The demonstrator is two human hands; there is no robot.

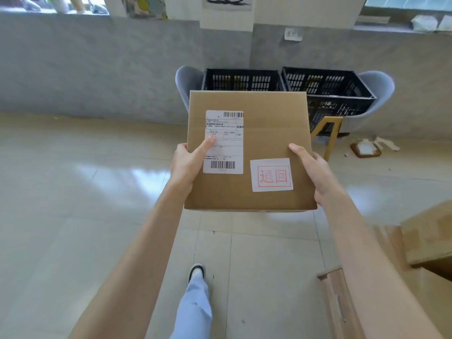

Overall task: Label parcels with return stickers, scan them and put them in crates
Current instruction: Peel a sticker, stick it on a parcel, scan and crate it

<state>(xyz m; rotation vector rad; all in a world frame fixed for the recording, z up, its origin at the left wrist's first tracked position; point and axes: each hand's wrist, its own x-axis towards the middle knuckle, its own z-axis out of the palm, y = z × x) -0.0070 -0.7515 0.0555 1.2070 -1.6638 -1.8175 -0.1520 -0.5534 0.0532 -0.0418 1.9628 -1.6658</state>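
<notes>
I hold a flat brown cardboard parcel in front of me, above the floor. My left hand grips its left edge, thumb lying on the white shipping label. My right hand grips its right edge, thumb on top. A white return sticker with red characters sits on the parcel's near right part. Beyond the parcel stand two black slotted crates, the left crate and the right crate, each resting on a grey chair.
Shiny tiled floor stretches to the left and below. Cardboard boxes lie at the lower right. A small torn packet lies on the floor by the right chair. My foot steps forward.
</notes>
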